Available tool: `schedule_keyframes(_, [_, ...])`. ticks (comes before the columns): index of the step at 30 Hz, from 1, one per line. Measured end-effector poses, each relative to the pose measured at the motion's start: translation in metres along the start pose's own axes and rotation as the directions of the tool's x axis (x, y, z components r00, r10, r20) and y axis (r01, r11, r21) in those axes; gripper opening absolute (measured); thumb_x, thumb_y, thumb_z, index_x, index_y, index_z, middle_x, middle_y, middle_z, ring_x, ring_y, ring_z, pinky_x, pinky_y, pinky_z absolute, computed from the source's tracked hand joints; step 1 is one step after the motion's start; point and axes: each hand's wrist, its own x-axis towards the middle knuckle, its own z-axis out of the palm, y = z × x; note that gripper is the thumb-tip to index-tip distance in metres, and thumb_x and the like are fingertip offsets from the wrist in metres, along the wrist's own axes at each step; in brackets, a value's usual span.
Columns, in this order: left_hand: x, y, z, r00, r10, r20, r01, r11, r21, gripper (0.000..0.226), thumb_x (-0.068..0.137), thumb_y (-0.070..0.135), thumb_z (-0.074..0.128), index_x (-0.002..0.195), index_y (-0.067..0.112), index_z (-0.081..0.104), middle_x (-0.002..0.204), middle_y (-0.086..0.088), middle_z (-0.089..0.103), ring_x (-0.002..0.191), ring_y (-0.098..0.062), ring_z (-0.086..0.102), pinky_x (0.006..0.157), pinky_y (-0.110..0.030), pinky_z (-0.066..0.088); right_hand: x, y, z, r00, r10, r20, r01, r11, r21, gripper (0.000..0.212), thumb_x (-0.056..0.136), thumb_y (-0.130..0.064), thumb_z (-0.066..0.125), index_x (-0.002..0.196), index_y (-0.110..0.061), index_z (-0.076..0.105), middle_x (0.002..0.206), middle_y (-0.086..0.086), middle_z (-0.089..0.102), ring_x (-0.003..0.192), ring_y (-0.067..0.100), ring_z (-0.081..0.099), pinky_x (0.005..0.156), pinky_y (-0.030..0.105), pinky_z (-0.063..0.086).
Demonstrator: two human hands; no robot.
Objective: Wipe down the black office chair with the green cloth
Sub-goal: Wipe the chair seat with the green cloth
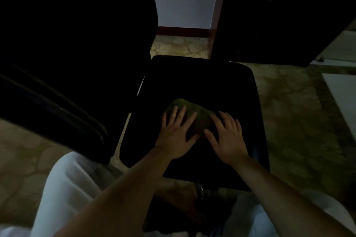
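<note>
Observed: the green cloth point(185, 106) lies gathered into a compact pad on the seat of the black office chair point(202, 79), roughly centred across the seat and a little toward its near edge.

The left hand point(176, 137) lies flat on the left part of the cloth, fingers straight and spread. The right hand point(229, 140) lies the same way on the cloth's right end, with its palm partly over bare seat. Neither hand grasps anything; both bear down with open palms.

Judgement: two flat palms spread the pressure over the pad, so it would slide evenly across the upholstery rather than roll up.

The backrest point(77, 44) rises at the seat's left side, which suggests the person works from the seat's flank. White trousers point(73, 188) show at the seat's near-left corner.

Light is poor, and the cloth's folds cannot be made out.
</note>
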Motion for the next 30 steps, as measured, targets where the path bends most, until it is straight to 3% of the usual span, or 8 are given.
schedule_keyframes(5, [-0.046, -0.02, 0.003, 0.978, -0.207, 0.009, 0.207, 0.978, -0.026, 0.082, 0.101, 0.066, 0.026, 0.16, 0.03, -0.018, 0.167, -0.008, -0.024, 0.154, -0.029, -0.022, 0.126, -0.048, -0.005, -0.014, -0.035, -0.004, 0.998, 0.007, 0.065, -0.001, 0.994, -0.105, 0.074, 0.095, -0.062, 0.011, 0.155, -0.024, 0.034, 0.162, 0.01, 0.027, 0.153, 0.029, 0.016, 0.125, 0.048, 0.01])
schedule_keyframes(8, [-0.063, -0.035, 0.01, 0.953, -0.287, 0.093, 0.295, 0.951, -0.094, 0.09, 0.099, 0.069, 0.027, 0.159, 0.021, -0.02, 0.167, -0.009, -0.023, 0.155, -0.027, -0.017, 0.126, -0.042, -0.002, -0.006, -0.065, -0.001, 0.996, -0.007, 0.086, 0.019, 0.99, -0.143, 0.062, 0.102, -0.056, 0.026, 0.154, -0.023, 0.035, 0.164, 0.01, 0.025, 0.153, 0.031, 0.018, 0.124, 0.046, 0.014])
schedule_keyframes(13, [-0.069, -0.048, 0.014, 0.96, -0.249, 0.127, 0.258, 0.964, -0.062, 0.093, 0.097, 0.074, 0.021, 0.16, 0.018, -0.018, 0.166, -0.006, -0.026, 0.154, -0.024, -0.023, 0.124, -0.042, -0.009, 0.007, -0.108, 0.005, 0.976, 0.066, 0.205, -0.042, 0.992, -0.119, 0.06, 0.107, -0.05, 0.032, 0.16, -0.028, 0.018, 0.169, 0.007, 0.006, 0.155, 0.03, 0.009, 0.121, 0.049, 0.019])
schedule_keyframes(17, [-0.074, -0.055, 0.012, 0.969, -0.217, 0.117, 0.228, 0.969, -0.097, 0.096, 0.095, 0.077, 0.022, 0.16, 0.02, -0.019, 0.165, -0.006, -0.029, 0.152, -0.027, -0.027, 0.125, -0.044, -0.012, 0.025, -0.124, 0.01, 0.931, 0.268, 0.246, -0.244, 0.962, -0.124, 0.067, 0.105, -0.057, 0.029, 0.162, -0.032, 0.005, 0.17, 0.009, 0.001, 0.153, 0.037, 0.011, 0.116, 0.063, 0.024])
schedule_keyframes(21, [-0.075, -0.062, 0.006, 0.966, -0.222, 0.132, 0.244, 0.952, -0.183, 0.108, 0.091, 0.079, 0.033, 0.159, 0.014, -0.019, 0.166, -0.008, -0.027, 0.153, -0.024, -0.025, 0.126, -0.04, -0.01, 0.046, -0.137, 0.017, 0.883, 0.39, 0.262, -0.353, 0.919, -0.178, 0.087, 0.094, -0.078, 0.029, 0.161, -0.033, -0.002, 0.169, 0.016, 0.002, 0.151, 0.048, 0.007, 0.114, 0.074, 0.013])
schedule_keyframes(24, [-0.075, -0.066, 0.003, 0.962, -0.223, 0.157, 0.252, 0.947, -0.199, 0.11, 0.091, 0.079, 0.036, 0.158, 0.011, -0.019, 0.166, -0.008, -0.026, 0.153, -0.024, -0.024, 0.124, -0.038, -0.009, 0.057, -0.148, 0.025, 0.863, 0.431, 0.264, -0.389, 0.9, -0.2, 0.097, 0.089, -0.082, 0.034, 0.162, -0.029, -0.002, 0.168, 0.021, -0.002, 0.151, 0.052, 0.001, 0.114, 0.075, 0.009])
schedule_keyframes(27, [-0.074, -0.067, 0.003, 0.961, -0.218, 0.168, 0.248, 0.951, -0.186, 0.112, 0.09, 0.079, 0.039, 0.159, 0.011, -0.018, 0.166, -0.009, -0.025, 0.154, -0.024, -0.023, 0.124, -0.037, -0.01, 0.057, -0.149, 0.032, 0.883, 0.41, 0.229, -0.363, 0.905, -0.221, 0.087, 0.097, -0.071, 0.035, 0.162, -0.025, -0.001, 0.167, 0.023, -0.004, 0.151, 0.051, -0.001, 0.116, 0.072, 0.009])
schedule_keyframes(30, [-0.076, -0.067, 0.005, 0.965, -0.211, 0.158, 0.236, 0.958, -0.163, 0.113, 0.089, 0.081, 0.037, 0.159, 0.011, -0.017, 0.167, -0.009, -0.025, 0.154, -0.023, -0.022, 0.122, -0.036, -0.011, 0.05, -0.137, 0.031, 0.908, 0.343, 0.242, -0.297, 0.932, -0.205, 0.063, 0.107, -0.046, 0.035, 0.161, -0.028, 0.008, 0.168, 0.02, -0.002, 0.152, 0.049, -0.001, 0.118, 0.07, 0.01])
